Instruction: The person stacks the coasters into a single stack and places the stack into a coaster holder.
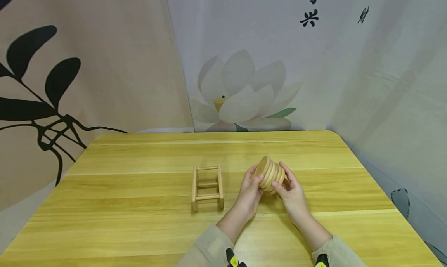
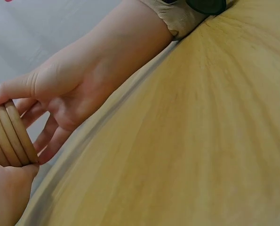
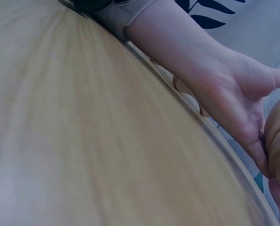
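A stack of round wooden coasters is held tilted above the table between both hands. My left hand grips its left side, thumb on the face of the front disc. On the other side my right hand pinches the stack, thumb on the near rim and fingers behind. Several disc edges of the coasters show in the left wrist view, beneath the right hand's thumb. The right wrist view cuts off the coasters at its edge, beside the left hand.
A small wooden rack with rails and crossbars stands on the table, left of the hands. The wooden table has rounded far corners. Behind it hang printed curtains with a lotus, dark leaves and lettering.
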{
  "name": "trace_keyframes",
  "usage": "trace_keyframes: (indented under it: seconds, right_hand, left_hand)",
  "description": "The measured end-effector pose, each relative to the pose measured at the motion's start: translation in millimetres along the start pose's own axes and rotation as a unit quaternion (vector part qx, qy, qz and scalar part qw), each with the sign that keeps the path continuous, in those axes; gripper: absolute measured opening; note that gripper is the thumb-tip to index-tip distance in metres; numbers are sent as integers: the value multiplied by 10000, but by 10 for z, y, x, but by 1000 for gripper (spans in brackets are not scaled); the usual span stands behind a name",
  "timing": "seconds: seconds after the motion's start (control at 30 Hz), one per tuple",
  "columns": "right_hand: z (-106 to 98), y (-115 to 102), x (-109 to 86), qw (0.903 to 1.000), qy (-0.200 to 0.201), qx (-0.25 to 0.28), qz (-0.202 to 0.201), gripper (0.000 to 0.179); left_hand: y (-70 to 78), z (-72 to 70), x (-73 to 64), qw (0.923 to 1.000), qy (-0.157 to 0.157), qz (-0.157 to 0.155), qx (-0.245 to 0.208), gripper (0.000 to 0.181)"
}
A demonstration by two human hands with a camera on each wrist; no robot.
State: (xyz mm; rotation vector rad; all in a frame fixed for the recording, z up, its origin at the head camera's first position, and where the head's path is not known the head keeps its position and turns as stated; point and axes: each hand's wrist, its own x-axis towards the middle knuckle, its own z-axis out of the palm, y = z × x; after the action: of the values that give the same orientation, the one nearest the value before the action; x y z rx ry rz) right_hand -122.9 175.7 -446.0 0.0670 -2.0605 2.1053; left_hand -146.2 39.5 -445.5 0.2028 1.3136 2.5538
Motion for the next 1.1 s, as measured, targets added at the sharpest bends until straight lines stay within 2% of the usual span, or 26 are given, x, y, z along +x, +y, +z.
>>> trace_keyframes:
  seconds: [0.23,0.43,0.67,0.8,1.1]
  right_hand:
    - [-21,-25,-14,9999,-63,106,-31,66]
    - [-63,-48,-21,9998,-151,45,-79,66]
    - [-100,-68,-12,9995,-264,39,-184,65]
    - [-113,-93,-7,9994,-283,-15,-201,65]
    - [-170,-137,-5,9992,-381,-116,-24,64]
  left_hand:
    - [0,-14,16,9998,14,-53,-176,62]
    - [7,-28,19,9997,-127,-77,-209,63]
    - [30,-61,8,9987,-499,-97,42,79]
    - [35,-68,7,9973,-679,-110,253,77]
    - [37,-86,23,9960,-715,-187,504,73]
